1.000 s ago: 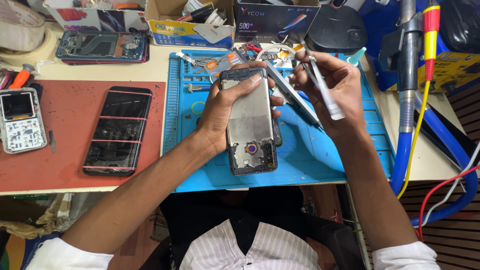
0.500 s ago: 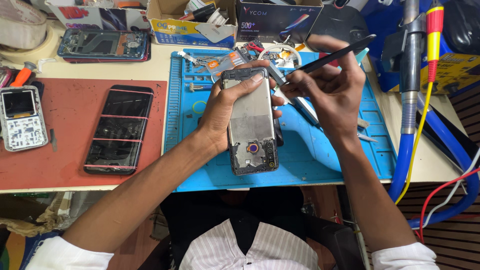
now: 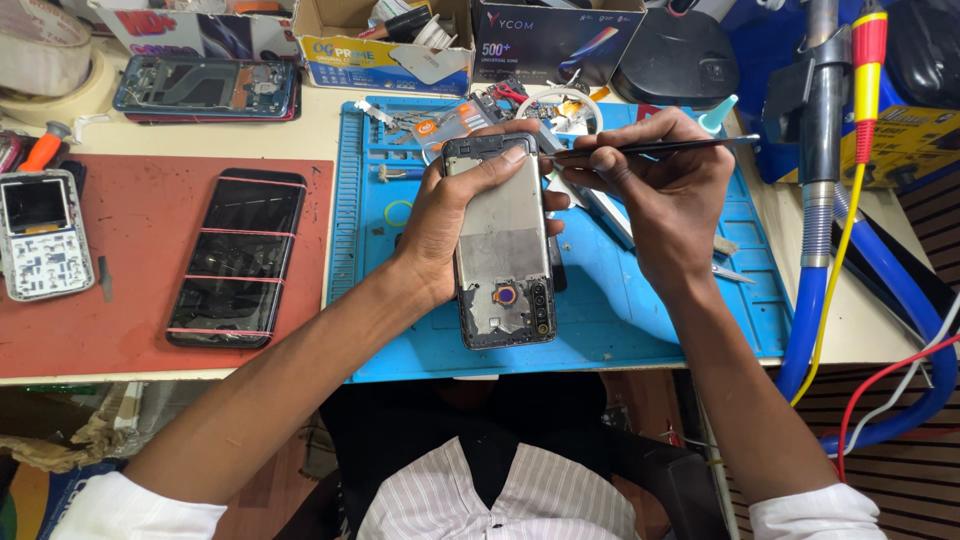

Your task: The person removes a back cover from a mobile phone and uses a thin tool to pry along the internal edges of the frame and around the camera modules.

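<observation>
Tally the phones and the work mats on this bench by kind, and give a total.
Opened phone in the left hand: 1
Black phone with pink bands on the red mat: 1
Small stripped keypad phone: 1
Opened phone frame at the back: 1
Blue mat: 1
Red mat: 1
Total: 6
The right hand holds a thin black tool.

Blue work mat (image 3: pixel 620 320), red-brown pad (image 3: pixel 130 290), grey opened phone (image 3: pixel 503 250), black tweezers (image 3: pixel 650 148), white striped shirt (image 3: pixel 500 495)
</observation>
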